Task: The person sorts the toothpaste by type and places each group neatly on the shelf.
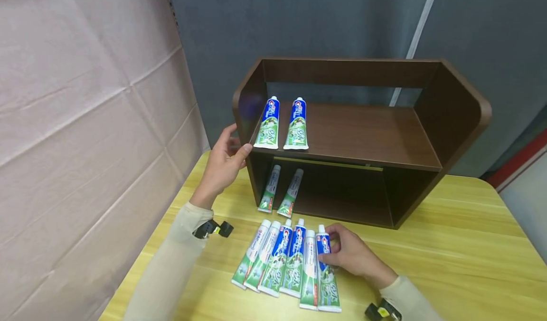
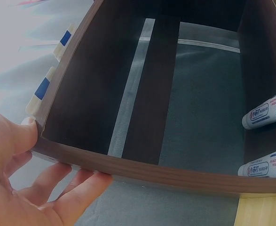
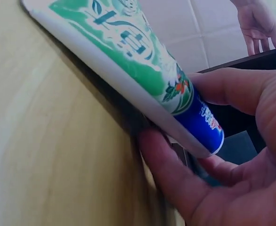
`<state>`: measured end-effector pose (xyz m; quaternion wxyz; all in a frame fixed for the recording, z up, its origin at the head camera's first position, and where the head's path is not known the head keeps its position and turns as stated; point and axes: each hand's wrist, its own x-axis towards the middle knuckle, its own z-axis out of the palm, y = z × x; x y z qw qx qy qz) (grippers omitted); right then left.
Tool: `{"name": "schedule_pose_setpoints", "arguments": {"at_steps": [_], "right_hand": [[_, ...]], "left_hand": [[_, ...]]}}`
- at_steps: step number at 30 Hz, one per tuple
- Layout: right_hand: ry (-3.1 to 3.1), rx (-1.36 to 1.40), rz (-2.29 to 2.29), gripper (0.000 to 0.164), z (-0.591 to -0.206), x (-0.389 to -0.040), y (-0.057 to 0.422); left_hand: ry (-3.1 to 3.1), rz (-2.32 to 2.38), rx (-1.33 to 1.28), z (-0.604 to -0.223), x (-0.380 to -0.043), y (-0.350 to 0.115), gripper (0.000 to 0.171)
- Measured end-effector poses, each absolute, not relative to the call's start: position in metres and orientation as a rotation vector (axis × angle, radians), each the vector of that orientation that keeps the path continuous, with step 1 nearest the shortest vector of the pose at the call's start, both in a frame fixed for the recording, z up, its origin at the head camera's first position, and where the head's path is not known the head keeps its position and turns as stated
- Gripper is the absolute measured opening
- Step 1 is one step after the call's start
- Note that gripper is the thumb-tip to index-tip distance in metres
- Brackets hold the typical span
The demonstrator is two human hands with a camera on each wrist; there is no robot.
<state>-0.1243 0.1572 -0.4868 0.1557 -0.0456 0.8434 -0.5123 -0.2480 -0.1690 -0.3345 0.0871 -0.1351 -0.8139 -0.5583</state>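
Note:
My right hand (image 1: 352, 252) pinches a blue, white and green Crest toothpaste tube (image 1: 328, 283) at the right end of a row on the table. In the right wrist view, thumb and fingers close round this tube (image 3: 142, 61) near its blue cap end. At the brown two-tier shelf (image 1: 363, 126), my left hand (image 1: 222, 162) holds the left side panel, thumb at the front edge and fingers on the outer face. Left of the gripped tube lie several more: blue-green Crest tubes (image 1: 295, 259) and white-green tubes (image 1: 309, 273), caps toward the shelf.
Two Crest tubes (image 1: 296, 124) lie on the shelf's upper tier at the left. Below them, two white-green tubes (image 1: 269, 188) lie on the lower tier. The yellow wooden table (image 1: 427, 264) carries everything. A pale cloth wall (image 1: 85, 121) stands left, a grey one (image 1: 320, 17) behind.

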Motion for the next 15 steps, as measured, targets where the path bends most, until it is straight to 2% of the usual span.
{"name": "schedule_pose_setpoints", "arguments": {"at_steps": [11, 15], "right_hand": [[2.183, -0.292, -1.576, 0.075, -0.4878, -0.1206, 0.1638], [2.234, -0.332, -1.546, 0.070, -0.4918, -0.1198, 0.1654]], "left_hand": [[-2.416, -1.659, -0.421, -0.3363, -0.2490, -0.1696, 0.057], [-2.413, -1.660, -0.424, -0.3365, -0.2488, -0.1702, 0.057]]}}
